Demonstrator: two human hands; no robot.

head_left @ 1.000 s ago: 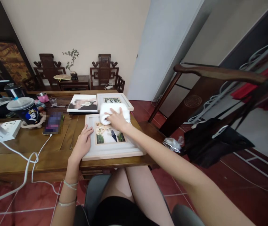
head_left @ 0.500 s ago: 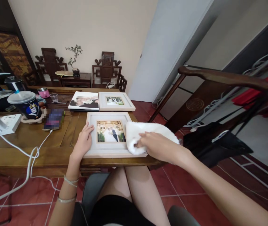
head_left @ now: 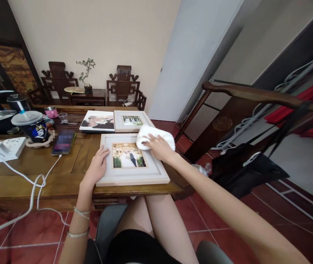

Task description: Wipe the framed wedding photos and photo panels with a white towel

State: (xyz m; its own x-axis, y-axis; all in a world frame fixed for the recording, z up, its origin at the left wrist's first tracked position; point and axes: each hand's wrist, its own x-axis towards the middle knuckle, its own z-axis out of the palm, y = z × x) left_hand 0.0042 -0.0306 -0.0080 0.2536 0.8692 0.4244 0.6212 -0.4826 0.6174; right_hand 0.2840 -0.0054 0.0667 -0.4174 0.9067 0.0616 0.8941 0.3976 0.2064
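A light wooden picture frame (head_left: 156, 175) lies flat near the table's front edge, with a couple's wedding photo (head_left: 128, 157) in its white mount. My left hand (head_left: 97, 163) rests on the frame's left side, its fingers lying over the edge. In my right hand (head_left: 157, 146) is a fluffy white cloth (head_left: 162, 135), pressed on the frame's far right corner. The cloth covers that corner. Just behind lie a second picture frame (head_left: 145, 119) and a photo album or panel (head_left: 97, 121) with a couple's picture.
Left on the wooden table (head_left: 62, 185) are a lidded drink cup (head_left: 33, 126), a phone (head_left: 62, 143) on a charging cable, a white power strip (head_left: 10, 148) and a pink cup (head_left: 51, 112). A wooden chair (head_left: 222, 124) with a black bag (head_left: 244, 172) stands at right.
My right hand has moved the cloth from the frame's right side away from me, up to the far right corner. My left hand stays on the left edge.
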